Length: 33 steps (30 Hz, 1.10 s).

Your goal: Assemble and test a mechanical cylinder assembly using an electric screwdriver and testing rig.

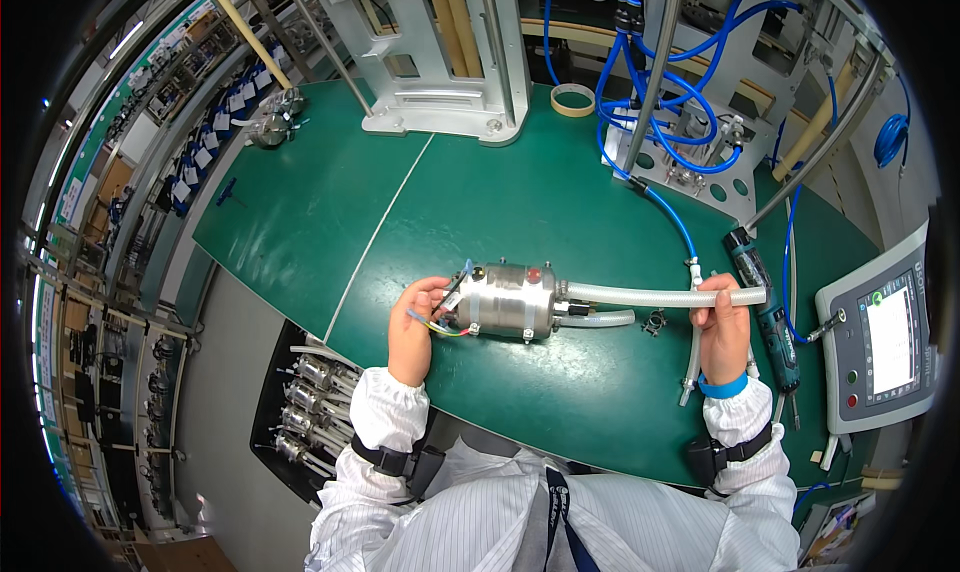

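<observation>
A shiny steel cylinder (512,302) lies on its side over the green table in front of me. My left hand (412,324) grips its left end, where several coloured wires and a small label hang. From the cylinder's right end run a long translucent hose (630,297) and a shorter hose (605,319) below it. My right hand (724,334) pinches the long hose near its free end. A small metal clamp (654,322) rests on the table left of that hand. Behind the right fingers, a thin tube (690,367) on a blue air line (676,222) is partly hidden.
A dark cordless screwdriver (764,307) lies beyond my right hand, beside a grey tester with a screen (885,337). Metal fixture stands (445,112), a tape roll (573,100) and blue tubing (700,112) occupy the back. A black crate of similar cylinders (275,402) sits lower left.
</observation>
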Available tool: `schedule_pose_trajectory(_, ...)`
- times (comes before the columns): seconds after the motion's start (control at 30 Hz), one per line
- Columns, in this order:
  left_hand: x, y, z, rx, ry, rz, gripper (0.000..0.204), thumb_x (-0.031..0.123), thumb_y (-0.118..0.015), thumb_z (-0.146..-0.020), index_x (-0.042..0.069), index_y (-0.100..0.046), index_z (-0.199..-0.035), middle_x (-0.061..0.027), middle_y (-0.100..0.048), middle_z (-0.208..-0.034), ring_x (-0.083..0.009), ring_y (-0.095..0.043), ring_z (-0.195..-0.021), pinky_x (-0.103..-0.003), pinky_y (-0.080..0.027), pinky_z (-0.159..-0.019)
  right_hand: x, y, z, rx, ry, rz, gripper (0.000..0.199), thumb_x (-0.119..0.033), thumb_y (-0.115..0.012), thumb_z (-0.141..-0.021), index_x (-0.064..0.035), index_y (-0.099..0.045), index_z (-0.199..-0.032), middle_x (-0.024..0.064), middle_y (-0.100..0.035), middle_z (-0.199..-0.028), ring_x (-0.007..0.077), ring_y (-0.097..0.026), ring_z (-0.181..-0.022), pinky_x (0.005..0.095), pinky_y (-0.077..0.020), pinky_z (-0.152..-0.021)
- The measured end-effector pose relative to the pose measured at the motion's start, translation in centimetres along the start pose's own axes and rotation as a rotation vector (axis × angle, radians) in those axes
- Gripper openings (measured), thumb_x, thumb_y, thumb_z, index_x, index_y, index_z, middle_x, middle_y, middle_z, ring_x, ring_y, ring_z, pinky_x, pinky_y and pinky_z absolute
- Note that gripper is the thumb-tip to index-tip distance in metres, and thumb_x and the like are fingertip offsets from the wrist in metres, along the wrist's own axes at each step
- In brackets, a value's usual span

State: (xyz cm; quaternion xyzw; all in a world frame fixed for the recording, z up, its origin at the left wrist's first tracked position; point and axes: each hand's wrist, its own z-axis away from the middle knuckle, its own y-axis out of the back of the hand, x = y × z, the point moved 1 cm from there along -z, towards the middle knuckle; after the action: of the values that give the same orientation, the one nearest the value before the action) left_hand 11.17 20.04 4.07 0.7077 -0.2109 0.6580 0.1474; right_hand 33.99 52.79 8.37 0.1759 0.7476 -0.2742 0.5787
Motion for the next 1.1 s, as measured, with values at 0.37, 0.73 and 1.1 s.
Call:
schedule_pose_trajectory(0.37,0.7,-0.9,0.4,0.119,0.035,-0.014,0.013,0.018,-0.058,-0.099,0.006,-0.058,-0.094,0.0023,-0.058,-0.076,-0.0031,-0.045,-0.063,-0.019,-0.036,-0.058,-1.4,-1.0,0.6,-0.083,0.157,0.011,0.032,-0.035,-0.060,-0.088,-0.0046,-0.050,-0.092,0.0038,-0.044,-0.081,0.0117,-0.036,-0.074,0.0262,-0.0276,-0.067)
schedule_pose_trajectory(0.73,0.2,-0.8,0.4,0.113,-0.011,-0.050,0.016,0.019,-0.055,-0.100,0.008,-0.054,-0.088,0.0041,-0.054,-0.069,-0.0029,-0.045,-0.061,-0.020,-0.036,-0.057,-0.9,-0.8,0.5,-0.137,0.173,-0.007,0.034,-0.035,-0.060,-0.085,-0.0042,-0.047,-0.087,0.0032,-0.040,-0.075,0.0132,-0.036,-0.072,0.0280,-0.0278,-0.066)
schedule_pose_trajectory(1.1,0.0,0.3,0.5,0.168,-0.025,0.026,0.015,0.017,-0.053,-0.101,0.005,-0.055,-0.093,0.0019,-0.055,-0.076,-0.0051,-0.051,-0.069,-0.021,-0.042,-0.063,-1.4,-1.0,0.7,-0.050,0.060,0.081,0.029,-0.033,-0.059,-0.089,-0.0049,-0.050,-0.091,0.0009,-0.043,-0.078,0.0097,-0.036,-0.072,0.0255,-0.0289,-0.066)
